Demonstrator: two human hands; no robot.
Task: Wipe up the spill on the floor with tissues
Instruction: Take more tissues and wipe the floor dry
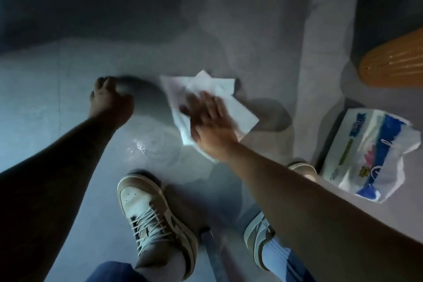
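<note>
Tissues (219, 91), a few white sheets overlapping in a loose fan, lie flat on the grey floor (68, 89) at the middle of the frame. The right hand (211, 121) presses down on them with fingers spread and palm flat, pinning them rather than pinching them. The spill (148, 144) shows as a glossy wet patch just below and left of the sheets, toward the left shoe (158, 215); only the sheets' lower left corner seems to reach it, and how far the wet film runs is hard to tell in the dim light.

The left hand (109, 101), left of centre, is clenched into a fist with its knuckles on the floor, holding nothing, apparently propping the crouch. The tissue pack (368, 155) lies torn open at the right edge, near the right shoe (258, 231), with an orange ribbed container (393, 64) above it.

Risks from here, as I judge them: thin sheets pushed by a flat palm may bunch or tear once soaked, smearing the liquid wider instead of lifting it. A stroke that stays on the dry part would miss the shine entirely. The left shoe stands close to the wet patch, so a shift of weight could track it about or slip. The propping fist could also slide if the film reaches it.
</note>
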